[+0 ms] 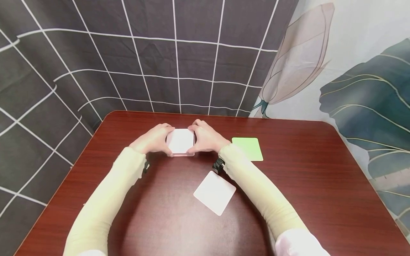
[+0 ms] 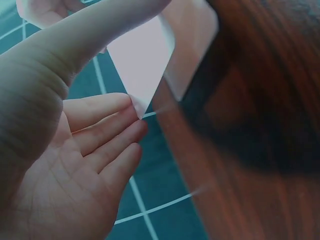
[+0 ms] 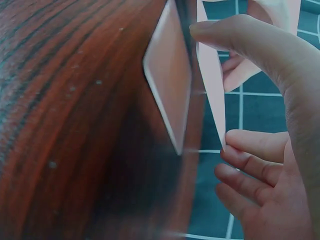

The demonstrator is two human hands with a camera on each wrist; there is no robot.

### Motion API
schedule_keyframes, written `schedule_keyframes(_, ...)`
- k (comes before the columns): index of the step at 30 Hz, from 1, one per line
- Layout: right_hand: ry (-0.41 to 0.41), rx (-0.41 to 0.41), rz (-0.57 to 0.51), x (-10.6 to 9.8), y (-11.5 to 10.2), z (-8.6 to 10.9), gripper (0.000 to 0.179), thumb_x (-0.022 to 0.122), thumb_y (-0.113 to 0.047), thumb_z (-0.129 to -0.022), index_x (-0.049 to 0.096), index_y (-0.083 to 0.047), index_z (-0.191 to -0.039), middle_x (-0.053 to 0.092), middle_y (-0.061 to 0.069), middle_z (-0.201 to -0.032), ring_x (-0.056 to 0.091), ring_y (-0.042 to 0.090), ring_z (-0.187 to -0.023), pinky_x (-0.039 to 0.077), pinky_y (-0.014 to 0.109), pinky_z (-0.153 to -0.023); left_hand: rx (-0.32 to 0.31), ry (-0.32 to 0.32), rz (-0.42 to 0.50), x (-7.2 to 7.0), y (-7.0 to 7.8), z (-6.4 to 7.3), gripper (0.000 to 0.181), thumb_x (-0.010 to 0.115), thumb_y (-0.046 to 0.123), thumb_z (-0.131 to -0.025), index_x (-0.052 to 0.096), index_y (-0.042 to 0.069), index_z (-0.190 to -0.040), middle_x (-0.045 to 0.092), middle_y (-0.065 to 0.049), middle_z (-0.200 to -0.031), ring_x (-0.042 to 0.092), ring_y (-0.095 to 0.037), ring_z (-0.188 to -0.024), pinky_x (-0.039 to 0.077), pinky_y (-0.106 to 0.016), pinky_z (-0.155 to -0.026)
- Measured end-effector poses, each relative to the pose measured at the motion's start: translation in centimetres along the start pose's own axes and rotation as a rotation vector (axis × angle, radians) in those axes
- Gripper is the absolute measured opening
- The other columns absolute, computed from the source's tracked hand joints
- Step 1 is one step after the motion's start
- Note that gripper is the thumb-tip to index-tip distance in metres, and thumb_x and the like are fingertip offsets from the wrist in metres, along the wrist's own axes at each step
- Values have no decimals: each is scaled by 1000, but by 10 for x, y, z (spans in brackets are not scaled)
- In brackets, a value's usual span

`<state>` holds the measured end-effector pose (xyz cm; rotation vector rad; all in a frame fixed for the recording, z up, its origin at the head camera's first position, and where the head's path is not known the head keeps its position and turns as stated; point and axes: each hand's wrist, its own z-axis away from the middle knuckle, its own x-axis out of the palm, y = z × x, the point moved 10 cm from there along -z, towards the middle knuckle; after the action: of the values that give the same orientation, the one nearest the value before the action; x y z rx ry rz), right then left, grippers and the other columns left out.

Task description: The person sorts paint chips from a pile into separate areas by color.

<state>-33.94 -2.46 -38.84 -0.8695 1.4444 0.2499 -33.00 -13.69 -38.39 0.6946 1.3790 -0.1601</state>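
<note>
Between both hands is a thin white square card (image 1: 180, 141), held by its left and right edges. My left hand (image 1: 155, 139) pinches its left side, thumb at the near corner and fingertips at the far one. On the opposite side my right hand (image 1: 206, 137) grips it in the same way. Both wrist views show this card raised above the table. Below it lies a second, pinkish square card (image 3: 170, 77), mostly covered in the head view, where only a pink strip shows along the near edge.
A pale square card (image 1: 214, 193) lies turned at an angle on the reddish-brown table (image 1: 320, 177), nearer the person. Right of the right wrist is a green square card (image 1: 251, 148), partly behind the sleeve. A dark grid-patterned curtain (image 1: 198, 60) hangs along the table's back edge.
</note>
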Motion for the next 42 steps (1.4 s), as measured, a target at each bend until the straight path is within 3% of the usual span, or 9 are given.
schedule_keyframes(6, -50, 29, -6, 13, 6, 1, 83, 90, -46, -65, 65, 2, -128, 55, 11, -119, 50, 25, -111, 45, 30, -95, 7, -40, 42, 14, -5, -3, 91, 97, 24, -63, 55, -16, -134, 58, -28, -129, 54, -40, -116, 44, -49, -103)
schedule_keyframes(15, -101, 62, -11, 27, 13, 0, 82, 89, -45, -67, 65, 0, -131, 56, 11, -120, 50, 26, -113, 44, 30, -96, -21, -73, 69, 23, -15, -5, 94, 96, 27, -65, 53, -16, -136, 58, -28, -132, 55, -39, -119, 44, -48, -105)
schedule_keyframes(21, -85, 52, -7, 22, 11, 1, 85, 88, -46, -68, 62, 1, -134, 56, 12, -125, 50, 27, -116, 43, 30, -98, -15, -62, 97, 22, -12, -5, 98, 97, 28, -64, 51, -15, -139, 56, -28, -136, 53, -39, -123, 42, -49, -107)
schedule_keyframes(25, -46, 60, -23, 7, 10, 4, 89, 86, -49, -70, 58, 2, -139, 56, 12, -131, 49, 26, -122, 41, 32, -104, -9, -16, 117, 15, -6, -5, 101, 97, 33, -64, 50, -10, -143, 54, -25, -140, 51, -38, -128, 40, -48, -109)
schedule_keyframes(30, 20, 81, -46, -20, 11, 17, 92, 84, -53, -73, 55, -1, -142, 56, 12, -136, 49, 26, -127, 41, 37, -107, 16, 61, 148, 0, 13, 1, 100, 97, 35, -65, 51, -3, -145, 54, -20, -143, 49, -36, -130, 39, -51, -109)
schedule_keyframes(34, 71, 93, -41, -40, 11, 34, 92, 81, -58, -75, 54, -4, -144, 55, 9, -137, 51, 24, -127, 41, 38, -108, 80, 97, 191, -6, 37, 9, 99, 98, 33, -63, 53, 1, -145, 55, -17, -142, 50, -34, -127, 41, -50, -106)
schedule_keyframes(38, 110, 111, -29, -56, 10, 56, 90, 78, -59, -77, 53, -5, -145, 55, 8, -138, 50, 24, -128, 40, 39, -108, 166, 106, 204, -3, 64, 19, 100, 100, 33, -62, 54, 0, -144, 56, -15, -140, 51, -31, -126, 42, -46, -105)
schedule_keyframes(42, 138, 116, -15, -66, 10, 81, 91, 79, -60, -77, 52, -5, -145, 55, 10, -138, 50, 26, -128, 41, 42, -108, 198, 61, 186, 10, 86, 28, 103, 99, 38, -62, 51, 2, -147, 53, -12, -146, 45, -28, -135, 37, -43, -112)
